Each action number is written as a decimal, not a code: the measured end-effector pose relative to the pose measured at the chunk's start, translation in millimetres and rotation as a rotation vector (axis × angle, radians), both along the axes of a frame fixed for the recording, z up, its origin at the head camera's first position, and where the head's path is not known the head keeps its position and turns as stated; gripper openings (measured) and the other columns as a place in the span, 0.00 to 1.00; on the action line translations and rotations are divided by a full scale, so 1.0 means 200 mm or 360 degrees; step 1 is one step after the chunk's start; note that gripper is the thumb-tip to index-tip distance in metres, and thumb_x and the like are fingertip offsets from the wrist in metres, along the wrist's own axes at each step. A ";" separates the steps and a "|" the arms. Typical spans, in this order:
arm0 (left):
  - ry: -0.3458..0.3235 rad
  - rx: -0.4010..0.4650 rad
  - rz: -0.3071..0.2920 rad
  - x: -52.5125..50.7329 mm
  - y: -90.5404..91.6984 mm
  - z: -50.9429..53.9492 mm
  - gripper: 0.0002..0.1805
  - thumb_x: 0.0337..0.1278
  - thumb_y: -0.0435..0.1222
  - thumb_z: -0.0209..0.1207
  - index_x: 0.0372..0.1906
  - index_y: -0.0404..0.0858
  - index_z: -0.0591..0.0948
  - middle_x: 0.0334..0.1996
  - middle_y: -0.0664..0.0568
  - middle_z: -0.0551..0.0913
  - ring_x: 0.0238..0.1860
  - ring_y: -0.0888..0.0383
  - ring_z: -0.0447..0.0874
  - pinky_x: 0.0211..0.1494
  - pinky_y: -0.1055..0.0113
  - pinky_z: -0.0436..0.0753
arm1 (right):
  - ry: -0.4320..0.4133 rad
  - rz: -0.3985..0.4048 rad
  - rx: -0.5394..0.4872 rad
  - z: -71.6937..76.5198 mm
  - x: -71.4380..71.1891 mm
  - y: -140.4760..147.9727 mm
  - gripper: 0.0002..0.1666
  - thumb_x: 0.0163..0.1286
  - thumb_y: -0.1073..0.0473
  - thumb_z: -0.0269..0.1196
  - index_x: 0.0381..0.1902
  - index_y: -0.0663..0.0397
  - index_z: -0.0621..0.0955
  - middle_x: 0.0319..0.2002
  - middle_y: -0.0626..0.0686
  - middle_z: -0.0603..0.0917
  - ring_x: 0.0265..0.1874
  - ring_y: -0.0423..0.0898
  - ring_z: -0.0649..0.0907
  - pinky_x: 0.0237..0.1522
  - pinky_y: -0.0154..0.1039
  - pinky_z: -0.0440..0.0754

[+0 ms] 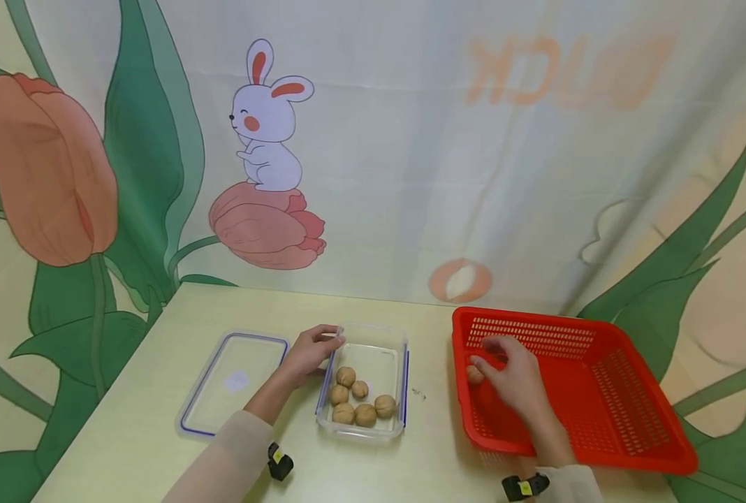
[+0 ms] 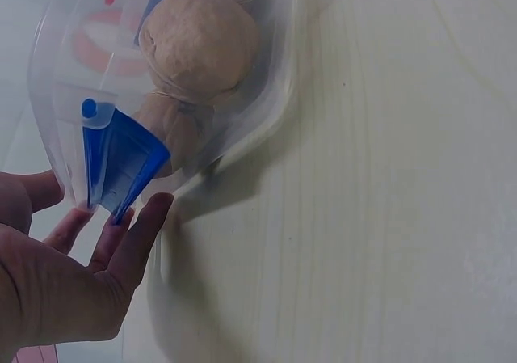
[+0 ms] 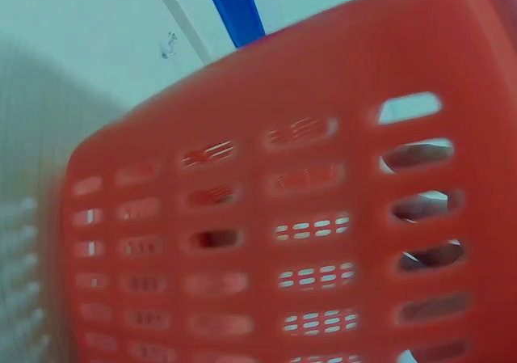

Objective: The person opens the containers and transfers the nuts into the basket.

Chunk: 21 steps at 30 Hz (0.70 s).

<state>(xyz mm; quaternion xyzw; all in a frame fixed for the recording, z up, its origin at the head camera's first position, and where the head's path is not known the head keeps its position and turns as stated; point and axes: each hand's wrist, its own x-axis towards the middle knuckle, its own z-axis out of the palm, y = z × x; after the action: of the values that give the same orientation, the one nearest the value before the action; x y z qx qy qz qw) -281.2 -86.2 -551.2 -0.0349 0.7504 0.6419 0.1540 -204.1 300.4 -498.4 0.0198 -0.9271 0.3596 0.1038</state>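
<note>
A clear plastic food container point(image 1: 376, 334) with blue side clips holds several walnuts point(image 1: 365, 415), grouped mostly at its near end. My left hand point(image 1: 311, 355) grips the container's left wall near the far corner. In the left wrist view, the left fingers point(image 2: 145, 234) touch the wall beside a blue clip point(image 2: 121, 161). My right hand point(image 1: 516, 376) is inside the red basket point(image 1: 637, 391), thumb and fingers apart. One walnut point(image 1: 475, 374) lies near its thumb, by the basket's left wall. The basket's wall largely hides that hand in the right wrist view.
The container's clear lid point(image 1: 206, 377), with a blue seal, lies flat on the pale table point(image 1: 439, 433) at the left. Small dark marks point(image 1: 419, 394) show on the tabletop between container and basket. A printed curtain point(image 1: 379, 175) hangs behind the table.
</note>
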 end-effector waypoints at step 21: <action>0.0000 -0.0009 0.0000 0.00 0.01 0.00 0.25 0.78 0.42 0.61 0.72 0.38 0.77 0.67 0.35 0.77 0.68 0.33 0.76 0.61 0.34 0.81 | 0.0211 0.0402 -0.0202 0.11 -0.02 -0.64 0.22 0.68 0.57 0.76 0.57 0.56 0.85 0.51 0.55 0.87 0.52 0.56 0.86 0.60 0.55 0.85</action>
<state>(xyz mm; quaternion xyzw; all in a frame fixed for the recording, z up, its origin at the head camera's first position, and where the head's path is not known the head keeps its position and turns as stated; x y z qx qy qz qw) -280.9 -84.8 -550.4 -0.0353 0.7522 0.6397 0.1539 -208.1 172.7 -476.1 0.1535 -0.8837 0.4256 0.1198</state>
